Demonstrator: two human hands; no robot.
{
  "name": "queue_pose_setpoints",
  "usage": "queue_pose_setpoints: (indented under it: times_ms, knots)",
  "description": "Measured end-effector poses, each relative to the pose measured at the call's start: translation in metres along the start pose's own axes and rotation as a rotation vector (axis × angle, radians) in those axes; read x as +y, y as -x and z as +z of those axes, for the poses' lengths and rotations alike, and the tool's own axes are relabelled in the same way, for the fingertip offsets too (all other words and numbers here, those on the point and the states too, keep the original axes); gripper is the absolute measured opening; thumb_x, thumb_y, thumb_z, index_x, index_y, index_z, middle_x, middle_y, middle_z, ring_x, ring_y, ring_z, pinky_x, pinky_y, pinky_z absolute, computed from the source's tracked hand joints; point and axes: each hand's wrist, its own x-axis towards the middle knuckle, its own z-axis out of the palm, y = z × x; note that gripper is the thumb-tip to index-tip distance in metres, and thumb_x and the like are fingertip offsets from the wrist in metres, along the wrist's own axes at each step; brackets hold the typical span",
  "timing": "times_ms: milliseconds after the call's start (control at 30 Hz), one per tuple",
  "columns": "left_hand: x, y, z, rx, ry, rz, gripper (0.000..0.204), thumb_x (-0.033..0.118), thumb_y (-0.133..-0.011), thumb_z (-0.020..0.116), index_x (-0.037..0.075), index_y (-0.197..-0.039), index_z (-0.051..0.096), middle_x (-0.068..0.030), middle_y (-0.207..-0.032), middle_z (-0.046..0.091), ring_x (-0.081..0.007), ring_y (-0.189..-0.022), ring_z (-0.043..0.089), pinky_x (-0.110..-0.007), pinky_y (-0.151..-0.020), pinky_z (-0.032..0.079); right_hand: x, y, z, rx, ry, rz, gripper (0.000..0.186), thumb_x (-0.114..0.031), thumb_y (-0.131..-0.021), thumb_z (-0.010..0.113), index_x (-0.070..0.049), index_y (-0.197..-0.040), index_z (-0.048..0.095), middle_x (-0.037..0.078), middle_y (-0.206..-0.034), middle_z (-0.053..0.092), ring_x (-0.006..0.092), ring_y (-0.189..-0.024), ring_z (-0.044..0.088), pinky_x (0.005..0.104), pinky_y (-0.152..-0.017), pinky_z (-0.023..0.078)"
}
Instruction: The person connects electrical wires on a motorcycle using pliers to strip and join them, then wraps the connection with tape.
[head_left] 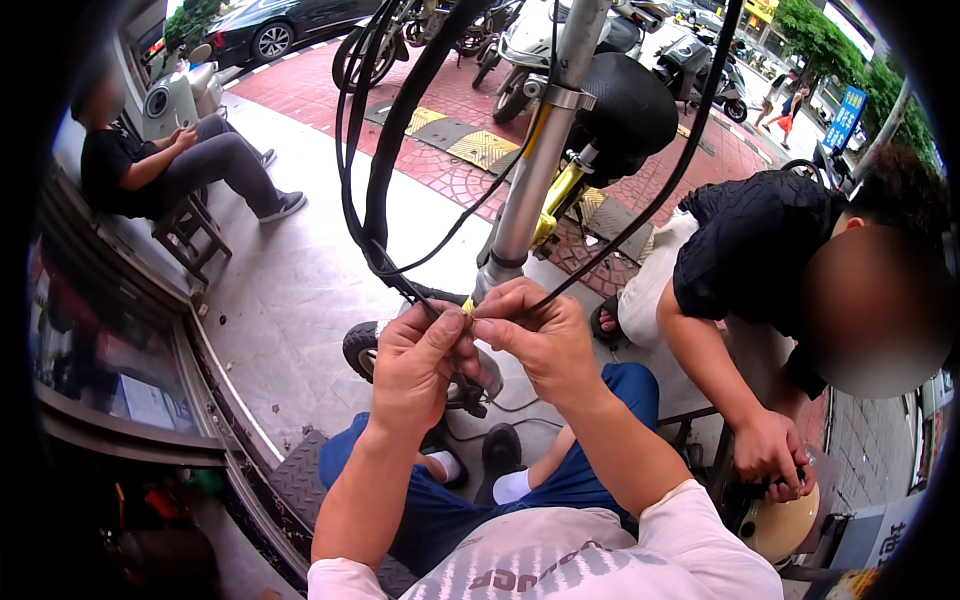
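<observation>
Both of my hands meet in front of an upright silver steering tube [525,200] with a clamp, on a small yellow two-wheeler. My left hand [413,365] is closed, thumb and fingers pinching the ends of thin black cables [408,285] that hang in long loops. My right hand [537,350] also pinches at the cable ends, its fingertips nearly touching my left thumb; the small piece between them is too small to make out. The small front wheel [362,352] shows behind my left hand, partly hidden, above my legs and dark shoes.
A co-worker [750,250] leans close at my right, their hands [780,460] on a small object above a cream helmet-like shape [785,520]. Another person [150,170] sits on a wooden stool at left beside a glass door [105,350]. Parked scooters [520,60] stand on red paving ahead.
</observation>
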Motion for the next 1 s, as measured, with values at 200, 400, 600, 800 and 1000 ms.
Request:
queue_pose_setpoints:
  times_ms: [200, 400, 600, 800, 1000]
  knots:
    - [0.000, -0.001, 0.001, 0.047, -0.075, -0.010, 0.015, 0.014, -0.103, 0.064, -0.001, -0.106, 0.064, -0.0059, -0.082, 0.064, -0.0128, -0.063, 0.063, -0.028, -0.058, 0.058, -0.013, -0.005, -0.003, -0.054, 0.373, -0.104, 0.008, 0.004, -0.085, 0.076, 0.006, -0.092, 0.072, 0.007, -0.087, 0.070, 0.0124, -0.076, 0.069, 0.0262, -0.069, 0.057]
    - [0.001, -0.003, 0.003, 0.078, -0.088, 0.000, 0.017, 0.014, -0.103, 0.064, -0.002, -0.106, 0.064, -0.0055, -0.080, 0.064, -0.0115, -0.063, 0.063, -0.026, -0.057, 0.057, -0.019, -0.004, 0.000, -0.058, 0.590, -0.212, 0.013, -0.001, -0.083, 0.077, 0.005, -0.093, 0.071, 0.009, -0.085, 0.072, 0.0142, -0.075, 0.072, 0.0269, -0.067, 0.057]
    - [0.006, -0.002, 0.005, 0.049, -0.101, -0.009, 0.015, 0.014, -0.102, 0.064, -0.001, -0.105, 0.064, -0.0059, -0.079, 0.065, -0.0129, -0.061, 0.064, -0.027, -0.057, 0.059, -0.026, -0.006, 0.005, -0.019, 0.601, -0.145, 0.014, -0.002, -0.083, 0.076, 0.004, -0.095, 0.070, 0.009, -0.085, 0.074, 0.0127, -0.076, 0.073, 0.0265, -0.068, 0.057]
    - [0.009, -0.002, 0.002, 0.024, -0.160, -0.014, 0.013, 0.012, -0.102, 0.064, -0.001, -0.102, 0.063, -0.0073, -0.079, 0.065, -0.0158, -0.060, 0.065, -0.031, -0.058, 0.062, -0.028, -0.011, 0.004, -0.081, 0.594, -0.119, 0.013, -0.003, -0.083, 0.076, 0.004, -0.093, 0.070, 0.007, -0.080, 0.073, 0.0107, -0.073, 0.071, 0.0257, -0.066, 0.056]
    - [0.012, -0.003, -0.001, 0.012, -0.236, 0.003, 0.012, 0.010, -0.101, 0.064, -0.001, -0.101, 0.064, -0.0073, -0.079, 0.065, -0.0155, -0.061, 0.066, -0.030, -0.059, 0.063, -0.032, -0.014, 0.004, -0.110, 0.617, -0.070, 0.012, -0.004, -0.083, 0.075, 0.003, -0.091, 0.070, 0.006, -0.076, 0.071, 0.0077, -0.070, 0.067, 0.0250, -0.064, 0.055]
